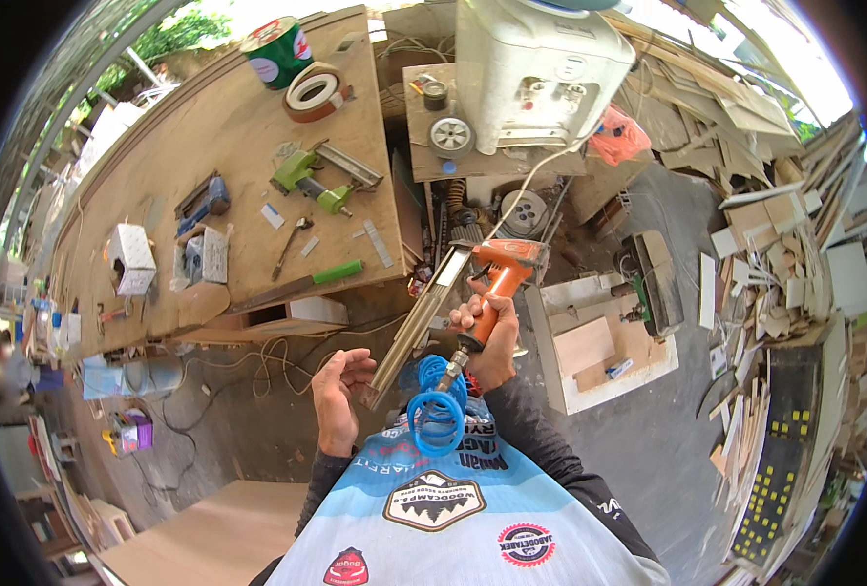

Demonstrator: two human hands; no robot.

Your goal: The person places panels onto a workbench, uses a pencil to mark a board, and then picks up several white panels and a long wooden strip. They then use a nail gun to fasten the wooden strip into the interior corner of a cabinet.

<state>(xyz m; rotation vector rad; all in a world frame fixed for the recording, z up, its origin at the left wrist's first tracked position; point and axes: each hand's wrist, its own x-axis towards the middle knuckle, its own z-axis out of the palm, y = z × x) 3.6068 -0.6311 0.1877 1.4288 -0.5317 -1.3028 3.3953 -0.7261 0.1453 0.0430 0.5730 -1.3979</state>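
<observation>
My right hand (495, 342) is wrapped around the orange handle of a pneumatic nail gun (504, 278), held in front of my chest. Its long metal magazine (416, 322) slants down toward the left, with a shiny rail along it. A blue coiled air hose (436, 415) joins the fitting at the handle's base and hangs against my shirt. Beside the magazine's lower end is my left hand (338, 396), palm turned inward. Its fingers are loosely bent and apart, with nothing seen in them; whether they touch the magazine is hard to tell.
A wooden workbench (248, 234) at left holds a green nail gun (311, 181), a blue nail gun (204, 200), tape rolls (316, 93) and a green-handled saw (326, 275). A white water dispenser (546, 78) stands ahead. An open wooden box (599, 356) and wood scraps (770, 264) lie right.
</observation>
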